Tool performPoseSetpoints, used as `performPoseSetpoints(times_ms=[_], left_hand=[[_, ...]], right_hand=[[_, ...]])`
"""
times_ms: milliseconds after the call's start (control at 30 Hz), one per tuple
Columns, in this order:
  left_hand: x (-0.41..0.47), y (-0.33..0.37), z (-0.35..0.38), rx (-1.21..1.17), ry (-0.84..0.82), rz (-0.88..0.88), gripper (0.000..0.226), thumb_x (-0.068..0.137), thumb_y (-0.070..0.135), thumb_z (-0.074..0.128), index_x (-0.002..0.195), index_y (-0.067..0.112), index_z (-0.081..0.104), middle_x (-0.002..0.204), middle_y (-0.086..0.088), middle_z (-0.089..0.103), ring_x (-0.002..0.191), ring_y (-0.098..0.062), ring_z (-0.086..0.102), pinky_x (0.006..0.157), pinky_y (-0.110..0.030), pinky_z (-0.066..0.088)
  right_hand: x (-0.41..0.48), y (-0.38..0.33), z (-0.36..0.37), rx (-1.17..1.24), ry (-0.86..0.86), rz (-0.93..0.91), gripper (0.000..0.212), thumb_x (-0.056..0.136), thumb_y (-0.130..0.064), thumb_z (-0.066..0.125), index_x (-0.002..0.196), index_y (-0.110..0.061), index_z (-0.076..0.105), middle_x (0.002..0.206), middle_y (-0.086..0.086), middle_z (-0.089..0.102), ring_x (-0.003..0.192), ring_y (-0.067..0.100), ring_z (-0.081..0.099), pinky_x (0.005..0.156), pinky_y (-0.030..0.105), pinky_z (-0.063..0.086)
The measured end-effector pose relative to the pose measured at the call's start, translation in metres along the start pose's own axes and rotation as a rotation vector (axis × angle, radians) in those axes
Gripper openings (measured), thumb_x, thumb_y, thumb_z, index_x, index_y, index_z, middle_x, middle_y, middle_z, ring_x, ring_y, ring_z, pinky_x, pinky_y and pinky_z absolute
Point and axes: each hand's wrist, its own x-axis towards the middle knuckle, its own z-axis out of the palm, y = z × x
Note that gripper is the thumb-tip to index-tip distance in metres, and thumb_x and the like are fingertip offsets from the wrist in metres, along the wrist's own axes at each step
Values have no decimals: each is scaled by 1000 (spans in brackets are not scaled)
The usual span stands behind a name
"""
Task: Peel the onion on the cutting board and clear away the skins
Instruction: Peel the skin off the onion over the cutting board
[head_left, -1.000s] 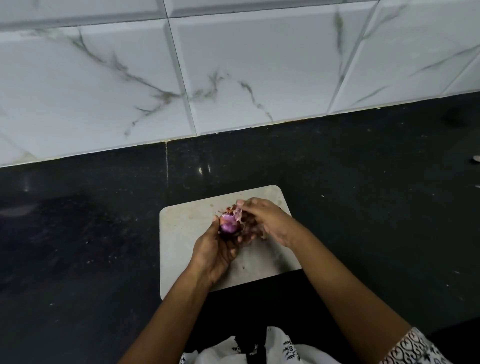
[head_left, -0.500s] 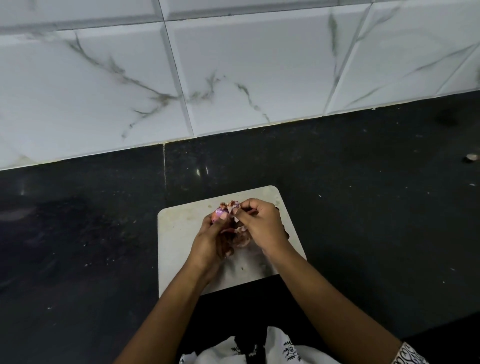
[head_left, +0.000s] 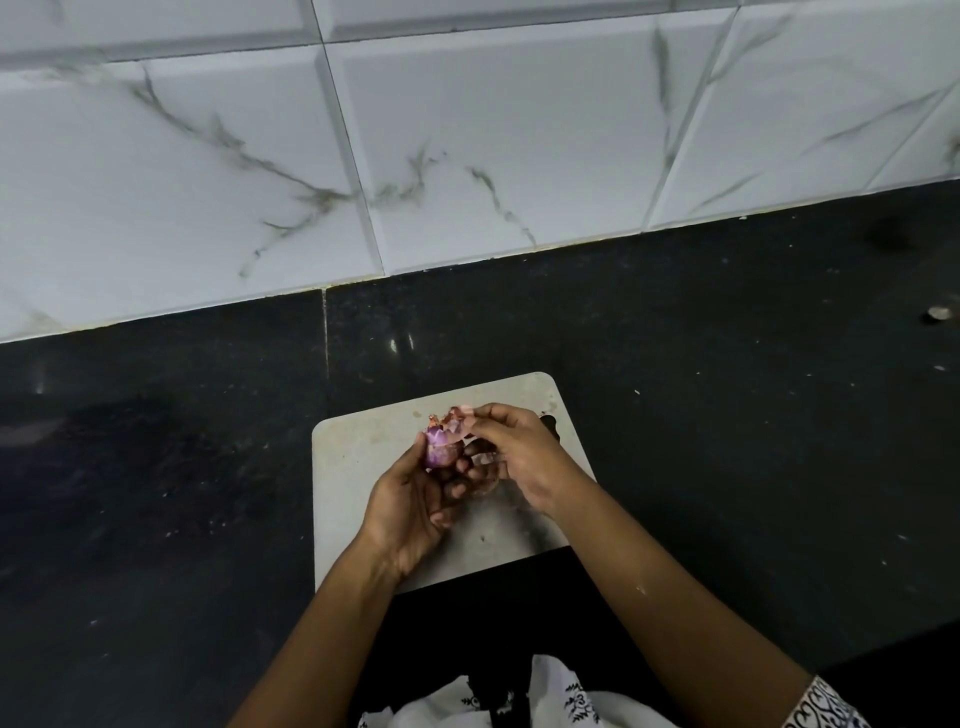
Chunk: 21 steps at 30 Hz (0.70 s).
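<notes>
A dark, glossy worktop (head_left: 727, 415), speckled with pale crumbs, runs up to a wall of large white tiles (head_left: 493, 145) veined in grey like marble, with a thin pale joint where the 2 meet. A pale, stained cutting board (head_left: 353, 467) with rounded corners lies on the worktop near the front edge. Above the board, the left hand (head_left: 410, 512) cups a small purple onion (head_left: 440, 448) in its fingers, and the right hand (head_left: 519, 457) pinches a flap of papery skin (head_left: 460, 415) at the onion's top. A small pale scrap (head_left: 939, 313) lies far off to the right. No label or writing can be read anywhere; the white sleeve (head_left: 826, 706) carries only a dark printed pattern.
</notes>
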Motion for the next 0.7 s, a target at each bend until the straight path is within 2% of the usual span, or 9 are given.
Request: performPoseSetpoints(times_ms=[67,133,233,333,433,533,600,633,700], left_hand=[[-2,0,1,44,17,11,43,98,40,32,103,9,63,84,-13,66,49,-14,60,31,-12,29],[-3,0,4,107,20,25,43,99,38,32,108,9,62,84,-12,69,54,-15,65,34,-14,37],[-4,0,12,260,42,73,42,98,40,37,123,10,53,98,-14,69,73,-19,68,45,-19,48],[-4,2,16,346,89,85,41,94,40,46,128,17,43,114,-13,62,82,-21,65,47,-19,49],[-4,2,17,346,119,102,40,93,39,49,126,17,42,112,-9,65,81,-19,67,45,-19,49],[-6,1,16,284,77,112,36,97,38,40,113,7,49,79,-5,66,51,-10,63,35,-13,39],[-8,1,14,246,51,106,39,98,40,35,106,6,53,64,-2,65,44,-10,59,33,-11,34],[-8,1,13,221,36,95,42,98,42,33,104,6,55,64,-2,67,45,-10,60,33,-11,34],[-7,3,8,152,21,71,49,93,48,36,108,7,59,81,-8,71,57,-13,64,36,-14,36]], right_hand=[[1,4,-2,-161,6,-43,25,78,-34,72,96,-18,69,93,6,71,82,21,68,74,37,58],[0,6,2,-313,86,-125,30,72,-38,77,95,-19,70,96,8,72,89,26,68,79,44,58],[-1,7,7,-484,237,-342,22,75,-32,75,91,-17,71,91,1,71,85,18,67,79,38,56],[-2,4,10,-551,311,-473,13,81,-20,70,91,-12,73,88,0,69,80,13,64,76,34,54],[-1,3,10,-499,304,-440,11,82,-19,69,90,-12,73,86,2,71,80,16,67,78,38,56],[0,4,9,-358,276,-363,8,82,-20,70,86,-14,73,83,5,73,80,24,69,79,44,56],[1,4,9,-309,261,-335,4,82,-19,70,83,-16,73,81,7,73,80,26,69,78,44,57],[2,4,9,-320,260,-333,4,83,-19,69,81,-17,72,80,6,72,79,26,69,78,43,57],[4,2,7,-335,270,-313,10,85,-19,66,76,-23,70,76,2,71,77,21,68,76,40,57]])
